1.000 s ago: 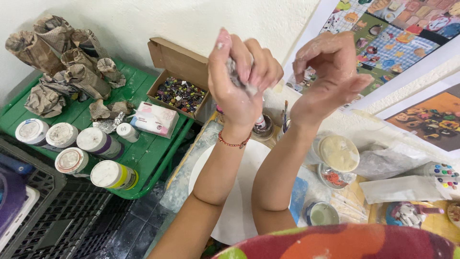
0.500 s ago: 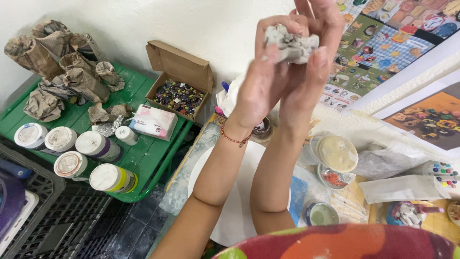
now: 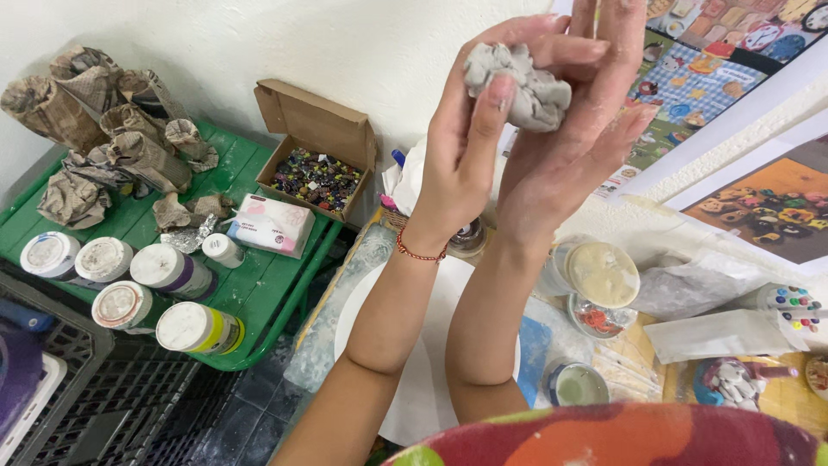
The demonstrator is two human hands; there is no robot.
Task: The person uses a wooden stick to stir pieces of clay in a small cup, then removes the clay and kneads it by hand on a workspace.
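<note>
Both my hands are raised in front of the wall and hold a lump of grey clay between them. My left hand pinches it with thumb and fingers; a thin red bracelet circles that wrist. My right hand cups the lump from behind and the right, fingers dusted with clay. Below my forearms lies a round white board on the work surface.
A green tray at left bears crumpled paper shapes, several white-lidded paint jars, a small pink-and-white box and an open cardboard box of beads. At right stand small containers, plastic bags and a paint palette.
My hands rose higher and closed together on the clay lump, which now shows clearly between the fingers; one second ago the right hand was apart and open.
</note>
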